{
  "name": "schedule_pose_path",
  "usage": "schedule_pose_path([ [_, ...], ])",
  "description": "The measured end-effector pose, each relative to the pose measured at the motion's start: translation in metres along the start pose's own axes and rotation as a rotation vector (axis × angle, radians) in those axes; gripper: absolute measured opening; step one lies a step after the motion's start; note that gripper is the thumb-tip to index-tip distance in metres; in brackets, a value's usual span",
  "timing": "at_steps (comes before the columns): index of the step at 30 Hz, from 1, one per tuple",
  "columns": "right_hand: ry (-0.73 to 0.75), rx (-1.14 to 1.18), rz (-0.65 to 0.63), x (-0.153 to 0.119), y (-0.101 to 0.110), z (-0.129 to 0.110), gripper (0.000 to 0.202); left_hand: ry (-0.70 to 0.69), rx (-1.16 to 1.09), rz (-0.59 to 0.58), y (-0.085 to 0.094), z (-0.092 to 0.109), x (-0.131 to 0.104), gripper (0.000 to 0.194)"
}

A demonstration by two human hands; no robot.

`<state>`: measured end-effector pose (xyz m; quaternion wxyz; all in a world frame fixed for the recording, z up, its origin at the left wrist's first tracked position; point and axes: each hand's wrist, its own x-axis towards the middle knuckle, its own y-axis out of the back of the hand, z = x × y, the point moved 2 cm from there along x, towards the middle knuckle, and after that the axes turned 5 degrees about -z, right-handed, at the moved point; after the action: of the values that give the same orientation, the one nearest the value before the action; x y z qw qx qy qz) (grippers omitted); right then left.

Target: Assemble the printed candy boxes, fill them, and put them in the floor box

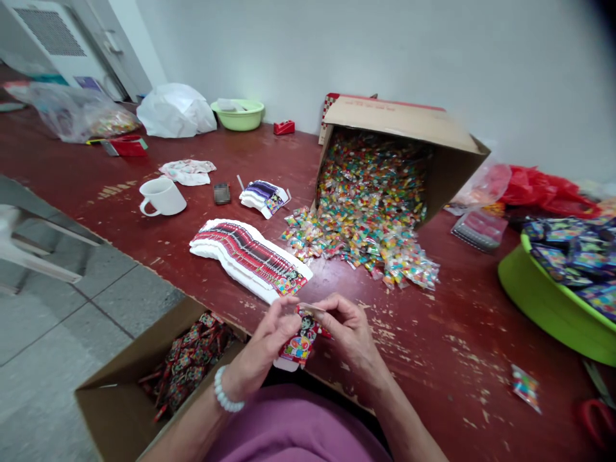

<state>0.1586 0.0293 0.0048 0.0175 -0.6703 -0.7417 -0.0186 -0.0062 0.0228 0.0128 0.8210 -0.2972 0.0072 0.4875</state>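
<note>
Between my two hands is a small red printed candy box point(299, 343), with an end flap hanging at its bottom. My left hand point(269, 340) grips its left side, a beaded bracelet on the wrist. At the box's top edge, my right hand point(349, 327) pinches a pale flap. Just beyond my hands lies a fanned row of flat red boxes point(245, 253). Clear packets of colourful candy point(366, 237) spill from a tipped cardboard carton point(462, 167). Below the table's edge, an open carton point(103, 410) holds many red boxes point(192, 359).
A white mug point(163, 196), a small dark object point(222, 194) and a stack of purple boxes point(264, 196) stand left of centre. At right are a green basin point(543, 301) of dark packs, a single candy packet point(525, 388) and red-handled scissors point(597, 417). A stool point(38, 247) stands left.
</note>
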Motion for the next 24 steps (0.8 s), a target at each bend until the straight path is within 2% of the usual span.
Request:
schedule_pose_path([
  [3,0.171,-0.24,-0.063,-0.001,-0.001,-0.012,0.016,0.191,-0.082,-0.052,-0.003,-0.007,-0.001,0.051],
  [6,0.294,-0.41,-0.144,-0.001,-0.002,-0.023,0.018,0.185,-0.076,0.017,-0.003,-0.011,0.001,0.056],
  [8,0.251,-0.402,-0.114,-0.001,0.0,-0.025,0.02,0.135,-0.004,0.024,-0.004,-0.011,0.003,0.056],
  [13,0.002,-0.184,-0.102,0.002,0.002,-0.015,0.016,0.023,0.27,0.019,-0.005,-0.003,0.002,0.05],
  [21,-0.192,0.111,-0.078,0.003,0.001,0.0,0.018,0.043,0.247,-0.01,-0.004,-0.004,0.002,0.053],
  [24,-0.162,0.058,-0.077,0.002,0.003,-0.003,0.017,0.05,0.211,-0.013,-0.003,-0.005,0.001,0.055],
])
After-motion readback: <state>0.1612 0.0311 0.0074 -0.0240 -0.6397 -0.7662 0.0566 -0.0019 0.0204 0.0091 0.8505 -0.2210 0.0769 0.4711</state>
